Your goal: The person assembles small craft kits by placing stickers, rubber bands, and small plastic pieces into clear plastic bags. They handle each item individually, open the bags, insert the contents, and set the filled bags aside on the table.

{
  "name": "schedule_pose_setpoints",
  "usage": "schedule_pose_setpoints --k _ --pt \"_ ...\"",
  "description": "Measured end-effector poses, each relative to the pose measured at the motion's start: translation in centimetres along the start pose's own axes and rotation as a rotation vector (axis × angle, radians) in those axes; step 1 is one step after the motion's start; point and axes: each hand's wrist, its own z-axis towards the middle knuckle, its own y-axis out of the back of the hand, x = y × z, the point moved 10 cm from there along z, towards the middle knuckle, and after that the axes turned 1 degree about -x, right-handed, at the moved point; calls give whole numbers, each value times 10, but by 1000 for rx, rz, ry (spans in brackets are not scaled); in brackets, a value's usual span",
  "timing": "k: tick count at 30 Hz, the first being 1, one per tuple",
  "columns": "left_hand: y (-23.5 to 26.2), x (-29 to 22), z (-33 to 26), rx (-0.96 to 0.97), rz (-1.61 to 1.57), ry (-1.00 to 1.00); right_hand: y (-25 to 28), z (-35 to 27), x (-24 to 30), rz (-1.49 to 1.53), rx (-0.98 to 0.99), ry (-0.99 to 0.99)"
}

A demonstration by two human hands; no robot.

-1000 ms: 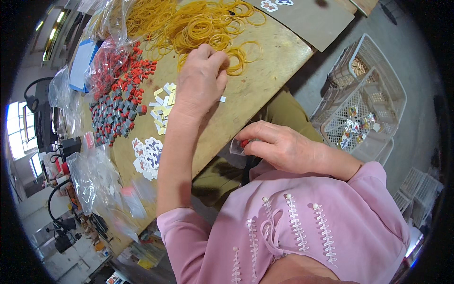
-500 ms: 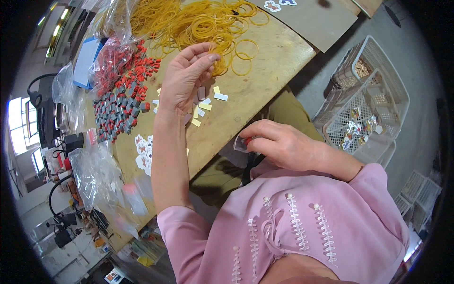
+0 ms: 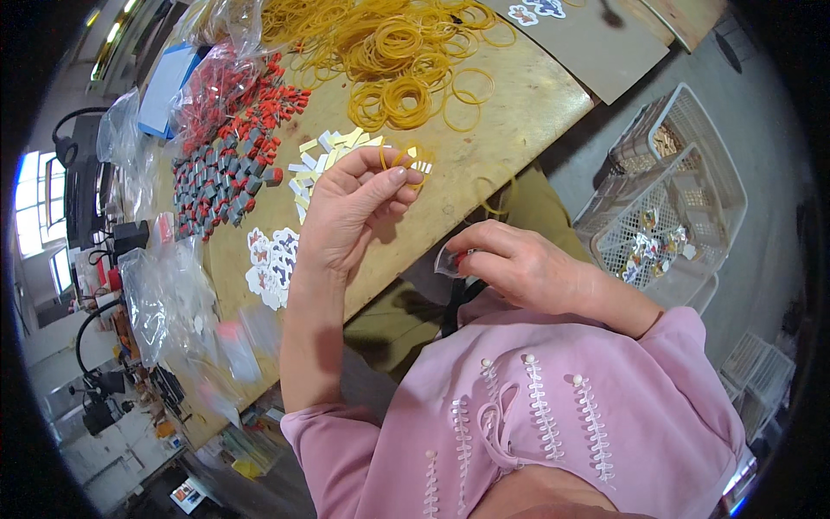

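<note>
At the far left of the table (image 3: 532,99), crumpled clear plastic bags (image 3: 164,298) lie near the edge. To their right are the red-and-grey pieces (image 3: 216,195), heaped loosely, then the printed cutouts (image 3: 272,268) and the white-and-yellow strips (image 3: 306,184). The left hand (image 3: 350,208) is raised just beside the strips, with thumb and forefinger pinched narrow on yellow rubber bands (image 3: 384,158); their exact count cannot be told. The main rubber-band pile (image 3: 372,43) lies beyond it on the table. Near the table's front edge, a faint band loop (image 3: 497,190) shows blurred; whether it rests or hangs cannot be told. The right hand (image 3: 523,264) grips a small clear bag (image 3: 444,262) with bent fingers; something red shows at the fingertips. Farther right, a mesh basket (image 3: 707,130) on the floor contains shiny packets (image 3: 648,251). The step in hand appears to be picking out rubber bands. The next move likely calls for a steady pinch on the bands and a firm hold on the bag.
</note>
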Motion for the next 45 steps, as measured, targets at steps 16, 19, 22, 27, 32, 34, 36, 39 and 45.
schedule_pose_setpoints --k 16,19,22,27,32,34,36,39,45 --pt "23 -1 -14 -73 65 -120 -25 -7 -11 1 94 16" --pt "18 3 -18 -45 28 -111 -27 -12 -11 0 99 8" --pt "12 6 -21 -8 -28 -110 -28 -10 -7 8 99 20" --pt "7 4 -30 32 -64 -106 -36 -9 -6 32 71 -3" --pt "12 -4 -25 -26 -51 -158 -41 -11 -3 54 89 28" --pt "16 -12 -19 -67 0 -213 -42 -10 0 40 100 58" --pt "16 -17 -12 -81 49 -235 -42 -11 2 31 107 68" --pt "13 -21 -3 -107 127 -232 -42 -13 1 25 104 58" --pt "8 -24 4 -142 213 -244 -40 -17 0 29 77 72"
